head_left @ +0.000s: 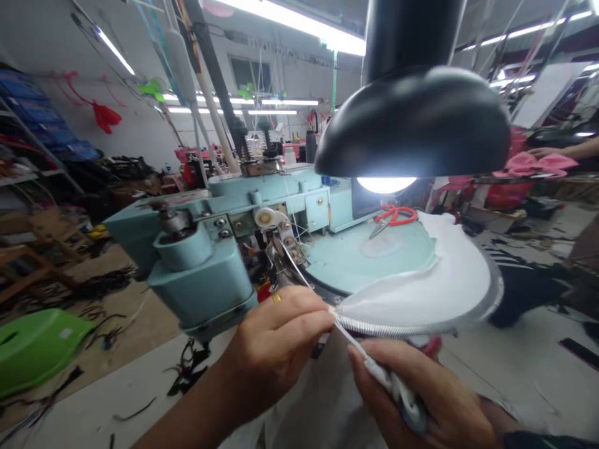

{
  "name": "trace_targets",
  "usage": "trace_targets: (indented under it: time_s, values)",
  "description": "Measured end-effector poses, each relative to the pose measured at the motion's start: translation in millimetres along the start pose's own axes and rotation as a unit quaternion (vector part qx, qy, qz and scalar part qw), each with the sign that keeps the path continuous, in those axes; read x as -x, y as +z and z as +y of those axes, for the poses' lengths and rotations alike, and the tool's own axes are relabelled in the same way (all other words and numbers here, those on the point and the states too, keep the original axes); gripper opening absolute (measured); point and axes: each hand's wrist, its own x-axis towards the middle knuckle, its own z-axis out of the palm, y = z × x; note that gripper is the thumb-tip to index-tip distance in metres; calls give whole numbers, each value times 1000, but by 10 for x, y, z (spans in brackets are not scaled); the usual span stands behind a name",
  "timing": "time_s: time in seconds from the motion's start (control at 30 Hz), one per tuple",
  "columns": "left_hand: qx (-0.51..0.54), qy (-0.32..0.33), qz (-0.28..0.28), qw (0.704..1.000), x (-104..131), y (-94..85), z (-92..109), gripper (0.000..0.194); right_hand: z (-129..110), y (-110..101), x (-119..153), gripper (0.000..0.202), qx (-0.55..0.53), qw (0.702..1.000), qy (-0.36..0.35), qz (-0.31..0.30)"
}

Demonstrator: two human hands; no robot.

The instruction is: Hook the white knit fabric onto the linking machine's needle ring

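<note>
My left hand (285,337), with a ring on one finger, is closed in a pinch at the near edge of a round dial with a rim of fine metal points (393,328). Its fingertips grip the end of a narrow white strip (349,337). The strip runs down to the right into my right hand (425,386), which is closed around its thicker, bunched part; it looks like the rolled edge of white fabric. More white fabric (430,284) lies over the dial's right side and along the points. Pale cloth hangs below the hands.
The pale green linking machine (210,274) stands left of the dial. Red-handled scissors (395,217) lie on the dial plate (365,255). A black lamp (416,125) hangs low above. A green stool (40,349) is at left. A co-worker's hand (545,151) is far right.
</note>
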Motion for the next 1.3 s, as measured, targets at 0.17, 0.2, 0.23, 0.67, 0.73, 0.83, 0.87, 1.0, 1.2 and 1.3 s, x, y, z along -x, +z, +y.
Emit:
trace_targets:
  time_s: [0.17, 0.2, 0.23, 0.67, 0.73, 0.83, 0.87, 1.0, 1.2, 1.3]
  values:
    - [22, 9, 21, 999, 2, 34, -8, 27, 14, -13, 16, 3, 8, 1000, -3, -6]
    - [26, 9, 23, 999, 6, 38, -10, 27, 16, -13, 19, 2, 10, 1000, -1, -6]
    - [25, 8, 23, 999, 9, 40, -10, 27, 17, -13, 21, 1, 12, 1000, -1, -5]
    - [-26, -17, 56, 998, -10, 65, 52, 26, 57, -18, 36, 1, 57, 998, -5, -9]
    - [-23, -14, 42, 999, 4, 43, 56, 25, 60, -30, 31, 1, 48, 999, -8, -12]
    - [-21, 5, 28, 999, 16, 33, 47, 23, 60, -59, 18, 3, 29, 999, -9, -20]
    - [-23, 12, 21, 999, 20, 31, 40, 24, 60, -69, 14, 3, 23, 999, -9, -23]
    - [-62, 57, -26, 996, 39, -1, -3, 32, 62, -87, 2, 5, 16, 1000, -8, -22]
    - [-32, 39, -62, 997, -32, -61, 8, 28, 101, -90, -12, 6, 25, 998, -29, -46]
    - [-27, 24, -65, 997, -56, -59, 33, 26, 119, -107, -24, 16, 26, 993, -60, -94]
